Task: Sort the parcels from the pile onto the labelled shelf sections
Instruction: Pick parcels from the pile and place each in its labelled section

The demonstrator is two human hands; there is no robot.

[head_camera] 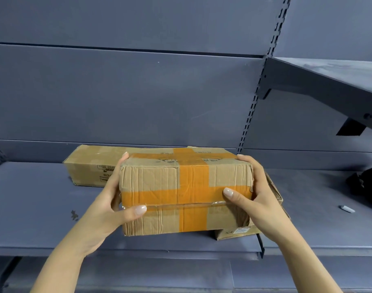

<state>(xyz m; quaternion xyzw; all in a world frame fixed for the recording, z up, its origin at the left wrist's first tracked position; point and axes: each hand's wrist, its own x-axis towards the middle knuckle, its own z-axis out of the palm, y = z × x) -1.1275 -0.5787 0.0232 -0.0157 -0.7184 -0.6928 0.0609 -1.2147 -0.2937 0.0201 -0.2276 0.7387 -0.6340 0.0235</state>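
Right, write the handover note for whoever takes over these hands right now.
Left hand grips the left end of the orange-taped cardboard box, thumb on its front.
Right hand grips the right end likewise.
The box is at the lower shelf, partly over a flatter cardboard parcel; whether it rests yet is unclear.
Done: a long cardboard box lies on the shelf behind.
Left: release this one, fetch more; pile and section labels are out of view.

Three parcels (185, 193) (92, 166) (238, 231), two hands (109, 208) (257, 199), two shelves (33, 208) (328, 81)
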